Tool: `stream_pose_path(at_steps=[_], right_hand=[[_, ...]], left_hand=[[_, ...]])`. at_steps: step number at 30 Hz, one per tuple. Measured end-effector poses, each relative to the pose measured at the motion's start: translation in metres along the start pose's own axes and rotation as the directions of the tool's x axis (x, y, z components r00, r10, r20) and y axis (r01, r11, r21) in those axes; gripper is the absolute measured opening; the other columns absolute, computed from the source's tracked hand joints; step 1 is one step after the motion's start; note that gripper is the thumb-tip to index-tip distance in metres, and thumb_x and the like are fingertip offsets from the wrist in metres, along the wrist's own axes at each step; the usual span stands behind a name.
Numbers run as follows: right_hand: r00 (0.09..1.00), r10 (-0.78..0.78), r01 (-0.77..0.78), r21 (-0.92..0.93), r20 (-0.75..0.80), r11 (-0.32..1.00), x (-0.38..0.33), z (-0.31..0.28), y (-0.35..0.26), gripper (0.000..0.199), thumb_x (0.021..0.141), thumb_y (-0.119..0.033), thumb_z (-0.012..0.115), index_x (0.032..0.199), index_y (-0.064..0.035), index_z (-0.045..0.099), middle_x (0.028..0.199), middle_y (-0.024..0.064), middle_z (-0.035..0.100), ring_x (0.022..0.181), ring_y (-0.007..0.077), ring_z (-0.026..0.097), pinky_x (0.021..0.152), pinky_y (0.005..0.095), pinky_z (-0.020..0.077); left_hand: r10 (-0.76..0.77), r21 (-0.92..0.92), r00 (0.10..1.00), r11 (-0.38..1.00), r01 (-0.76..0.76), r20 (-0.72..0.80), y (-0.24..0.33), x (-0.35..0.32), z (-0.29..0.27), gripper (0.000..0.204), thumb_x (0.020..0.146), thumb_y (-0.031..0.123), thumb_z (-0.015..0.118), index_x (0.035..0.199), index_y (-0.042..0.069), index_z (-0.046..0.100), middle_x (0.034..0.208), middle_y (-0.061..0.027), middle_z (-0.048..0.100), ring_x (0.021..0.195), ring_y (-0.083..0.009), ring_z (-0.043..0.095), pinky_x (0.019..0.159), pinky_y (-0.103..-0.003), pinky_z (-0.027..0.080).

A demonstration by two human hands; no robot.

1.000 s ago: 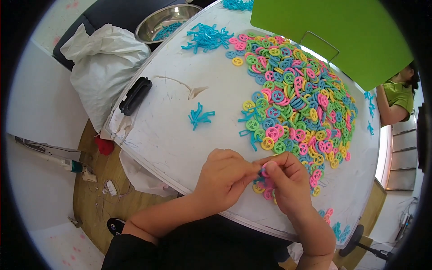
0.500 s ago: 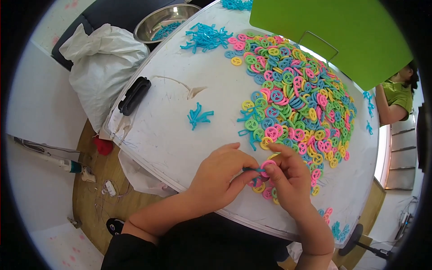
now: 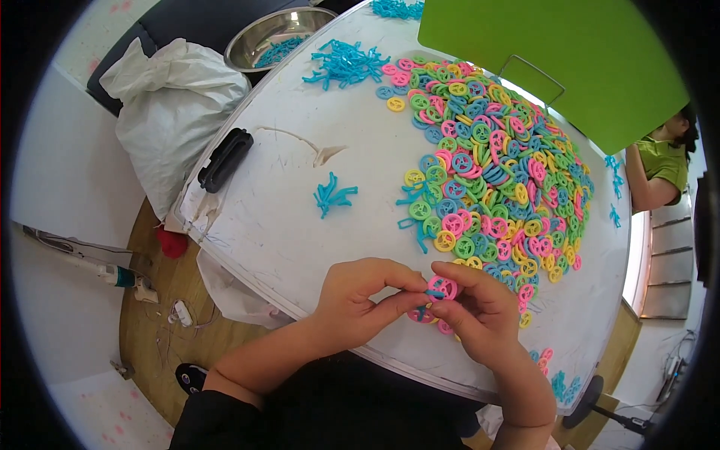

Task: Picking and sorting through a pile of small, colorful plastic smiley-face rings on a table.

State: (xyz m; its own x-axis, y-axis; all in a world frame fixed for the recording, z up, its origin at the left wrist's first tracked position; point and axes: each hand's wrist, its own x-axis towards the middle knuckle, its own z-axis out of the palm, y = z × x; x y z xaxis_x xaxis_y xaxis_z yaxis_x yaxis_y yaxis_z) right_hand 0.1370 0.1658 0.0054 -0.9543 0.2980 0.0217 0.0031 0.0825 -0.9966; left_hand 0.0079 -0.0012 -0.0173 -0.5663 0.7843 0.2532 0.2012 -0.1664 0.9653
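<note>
Near the front edge of the table my left hand (image 3: 367,300) is closed, thumb and index finger pinching a small blue plastic piece (image 3: 433,294). My right hand (image 3: 484,307) meets it fingertip to fingertip, closed on a pink spoked plastic wheel (image 3: 444,286) that touches the blue piece. How the two parts join is hidden by the fingers. More pink wheels (image 3: 420,315) show just below the fingertips. Beyond my right hand spreads a large heap of pink, green, blue and yellow wheels (image 3: 495,165). Several blue pieces (image 3: 420,225) lie at its left edge.
On the white table (image 3: 277,195) are a small blue cluster (image 3: 334,195), a larger blue pile (image 3: 346,64) and a black handle-like part (image 3: 225,160). A green panel (image 3: 555,60) stands at the far side, a person (image 3: 660,165) beyond. A metal bowl (image 3: 244,49) and white sack (image 3: 176,105) sit left.
Both hands have shifted slightly; my right index finger has come down and in. The pink wheel has turned to show more of its face between the fingertips.
</note>
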Motion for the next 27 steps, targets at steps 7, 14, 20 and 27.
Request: stream_pose_path(at_steps=[7, 14, 20, 27], right_hand=[[0.936, -0.278, 0.352, -0.598, 0.215, 0.721, 0.009, -0.009, -0.011, 0.045, 0.088, 0.001, 0.073, 0.131, 0.0021, 0.059, 0.091, 0.0055, 0.07, 0.08, 0.0101, 0.066, 0.069, 0.0235, 0.0547], [0.969, 0.225, -0.243, 0.21, 0.104, 0.947, 0.003, -0.005, -0.009, 0.037, 0.093, -0.006, 0.07, 0.129, -0.0016, 0.062, 0.09, 0.0014, 0.069, 0.084, 0.0053, 0.066, 0.066, 0.023, 0.0524], [0.982, -0.103, 0.159, -0.408, 0.157, 0.899, 0.01, -0.011, -0.01, 0.041, 0.085, -0.001, 0.075, 0.124, -0.0006, 0.064, 0.086, 0.0083, 0.07, 0.07, 0.0114, 0.067, 0.062, 0.0259, 0.0535], [0.912, -0.346, 0.396, -0.688, 0.219, 0.608, 0.008, -0.001, -0.014, 0.039, 0.086, -0.003, 0.075, 0.124, -0.0009, 0.064, 0.082, 0.0087, 0.068, 0.066, 0.0146, 0.065, 0.059, 0.0288, 0.0528]], left_hand=[[-0.091, 0.05, 0.995, 0.994, 0.094, -0.048, 0.007, -0.002, 0.002, 0.015, 0.086, -0.003, 0.076, 0.099, -0.002, 0.069, 0.096, -0.012, 0.073, 0.088, -0.0184, 0.072, 0.08, -0.029, 0.057], [0.021, 0.161, 1.0, 0.987, -0.021, 0.003, 0.004, 0.002, -0.003, 0.014, 0.084, 0.0, 0.077, 0.096, 0.001, 0.07, 0.089, -0.0107, 0.074, 0.08, -0.0202, 0.072, 0.073, -0.029, 0.056], [0.013, 0.208, 0.999, 0.978, -0.021, 0.039, 0.004, 0.003, -0.006, 0.013, 0.084, 0.0, 0.077, 0.094, -0.001, 0.07, 0.09, -0.011, 0.074, 0.08, -0.0197, 0.072, 0.073, -0.028, 0.056], [-0.011, 0.196, 0.994, 0.98, 0.032, -0.106, 0.003, -0.004, 0.005, 0.014, 0.083, -0.003, 0.076, 0.095, 0.001, 0.07, 0.09, -0.0117, 0.073, 0.081, -0.0224, 0.072, 0.076, -0.031, 0.057]])
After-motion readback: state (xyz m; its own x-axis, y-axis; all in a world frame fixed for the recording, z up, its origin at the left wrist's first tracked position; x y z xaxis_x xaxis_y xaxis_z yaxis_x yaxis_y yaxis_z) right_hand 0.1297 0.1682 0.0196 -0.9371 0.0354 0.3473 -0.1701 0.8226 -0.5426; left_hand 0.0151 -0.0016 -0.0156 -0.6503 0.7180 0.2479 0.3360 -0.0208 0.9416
